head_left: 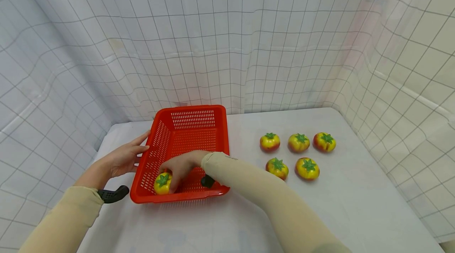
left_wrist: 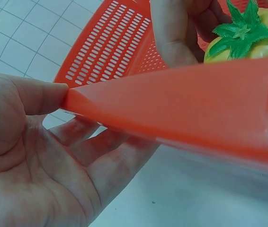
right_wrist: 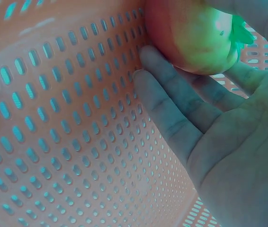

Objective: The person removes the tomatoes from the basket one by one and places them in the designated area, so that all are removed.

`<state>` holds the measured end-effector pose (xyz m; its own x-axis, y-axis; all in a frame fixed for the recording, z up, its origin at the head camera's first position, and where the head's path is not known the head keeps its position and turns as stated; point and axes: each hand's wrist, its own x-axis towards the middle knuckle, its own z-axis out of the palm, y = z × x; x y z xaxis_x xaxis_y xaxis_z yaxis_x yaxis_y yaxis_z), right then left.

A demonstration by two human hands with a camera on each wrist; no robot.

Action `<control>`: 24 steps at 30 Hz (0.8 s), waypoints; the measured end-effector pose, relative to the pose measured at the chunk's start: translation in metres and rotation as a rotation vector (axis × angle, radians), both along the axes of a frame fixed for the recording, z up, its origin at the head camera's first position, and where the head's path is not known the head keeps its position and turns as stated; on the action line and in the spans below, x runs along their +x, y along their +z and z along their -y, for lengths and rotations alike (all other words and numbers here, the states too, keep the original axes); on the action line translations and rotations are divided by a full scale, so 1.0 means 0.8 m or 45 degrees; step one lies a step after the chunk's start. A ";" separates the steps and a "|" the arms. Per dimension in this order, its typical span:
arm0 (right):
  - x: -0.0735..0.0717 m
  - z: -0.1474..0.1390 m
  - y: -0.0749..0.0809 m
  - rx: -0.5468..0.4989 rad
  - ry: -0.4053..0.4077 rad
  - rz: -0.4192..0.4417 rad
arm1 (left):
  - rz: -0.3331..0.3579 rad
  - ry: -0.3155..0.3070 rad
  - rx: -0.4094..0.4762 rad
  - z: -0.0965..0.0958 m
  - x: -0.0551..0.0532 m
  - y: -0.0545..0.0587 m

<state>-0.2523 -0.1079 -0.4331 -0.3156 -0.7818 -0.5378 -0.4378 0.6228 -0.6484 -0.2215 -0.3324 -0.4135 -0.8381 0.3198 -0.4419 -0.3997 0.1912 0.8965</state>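
Observation:
A red plastic basket with slotted walls stands left of centre in the head view. At its left side, my left hand grips the rim; in the left wrist view its thumb lies on the rim and the fingers pass beneath. My right hand reaches inside the basket and holds a yellow-red tomato with a green star-shaped top, at the near left corner. In the right wrist view, fingers curve around the tomato, beside the perforated wall. Some of those fingers are hidden in the head view.
Several similar tomatoes lie in two loose rows on the white table to the right of the basket. White grid-patterned curtains enclose the table at the back and sides. The right forearm crosses over the basket's right edge.

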 end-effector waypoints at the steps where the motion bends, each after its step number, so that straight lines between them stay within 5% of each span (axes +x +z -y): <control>1: 0.000 0.000 0.000 -0.001 0.006 -0.010 | 0.001 -0.001 0.001 0.000 0.000 0.000; 15: -0.012 -0.026 0.023 -0.049 0.020 -0.096 | 0.007 -0.005 0.015 0.002 -0.004 -0.005; 24: -0.028 -0.075 0.064 -0.204 -0.037 -0.099 | 0.000 0.003 0.019 0.001 -0.003 -0.002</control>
<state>-0.2749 -0.0481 -0.3822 -0.3753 -0.8454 -0.3801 -0.4738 0.5274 -0.7052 -0.2239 -0.3333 -0.4149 -0.8387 0.3245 -0.4373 -0.4003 0.1772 0.8991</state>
